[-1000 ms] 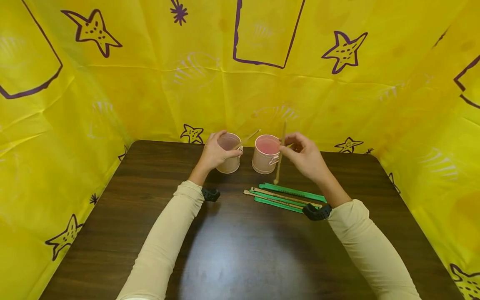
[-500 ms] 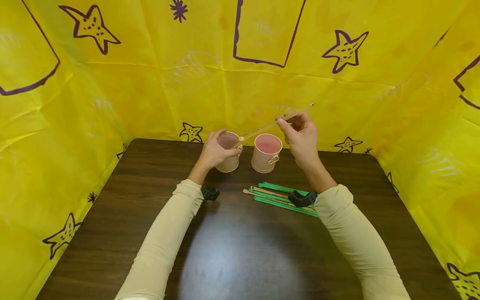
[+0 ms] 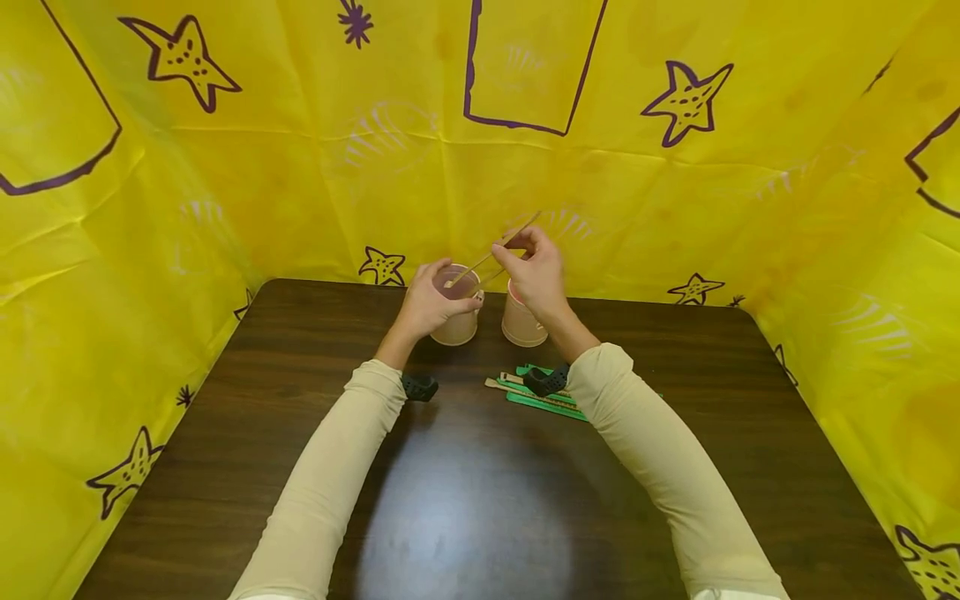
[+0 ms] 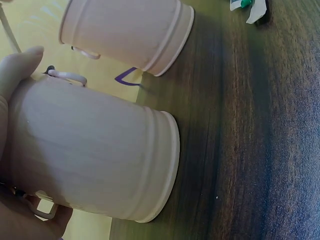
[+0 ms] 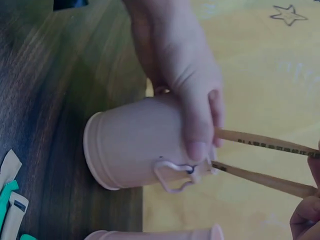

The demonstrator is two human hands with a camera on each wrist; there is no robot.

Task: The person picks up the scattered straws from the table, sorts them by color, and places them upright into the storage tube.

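My left hand (image 3: 429, 307) grips the left pale pink pail (image 3: 454, 333) around its rim, thumb on the near side by a small wire handle (image 5: 172, 175). My right hand (image 3: 536, 271) pinches a straw in a printed brown paper wrapper (image 3: 476, 265), its lower end inside the mouth of that pail. A second brown-wrapped straw (image 3: 489, 280) leans out of the same pail toward the right. Beside it stands a matching pail (image 3: 519, 325) with a pink inside, partly covered by my right hand.
Several wrapped straws lie on the dark wooden table in front of the pails, some green (image 3: 543, 406), some brown (image 3: 498, 384), partly under my right forearm. A yellow cloth (image 3: 420, 183) with drawn starfish rises behind and around the table.
My right hand has tilted the straw from near upright and moved left, so its lower end goes from outside to within the left pail. My left hand keeps its grip there.
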